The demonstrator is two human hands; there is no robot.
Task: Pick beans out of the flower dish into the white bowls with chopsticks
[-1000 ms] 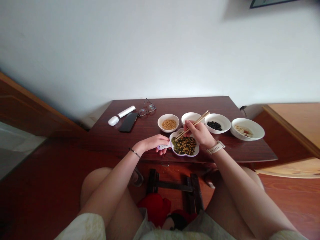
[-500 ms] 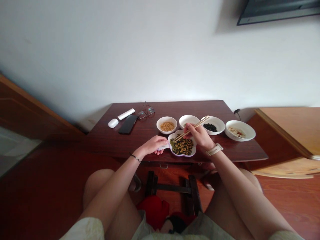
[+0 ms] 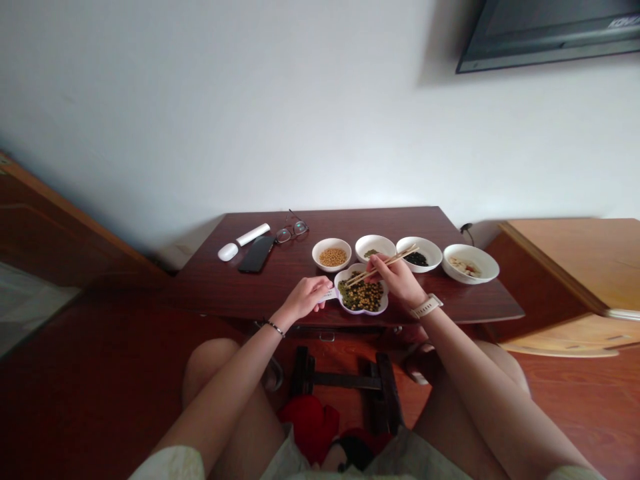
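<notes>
My left hand (image 3: 309,297) is closed around the short handle of a flower-shaped bowl (image 3: 342,305), white with a lilac rim. Mixed soybeans, dark beans and small green beans (image 3: 364,296) lie in it. In my right hand (image 3: 395,275) is a pair of chopsticks (image 3: 403,254), their tips down among the green beans at the bowl's left side. Behind stand a bowl of soybeans (image 3: 332,257), a bowl with a few green beans (image 3: 372,253), partly hidden by my right hand, and a bowl of black beans (image 3: 419,259).
Farther right is a larger white bowl (image 3: 488,269) with pale pieces in it. A black phone (image 3: 258,254), glasses (image 3: 292,231), a white stick-shaped object (image 3: 253,234) and a white rounded case (image 3: 228,252) lie on the left of the dark table (image 3: 210,293). A wooden cabinet (image 3: 575,257) stands right.
The view has shifted slightly, showing more of the screen on the wall. My left hand still holds the handle, and the chopstick tips stay at the bowl's left side.
</notes>
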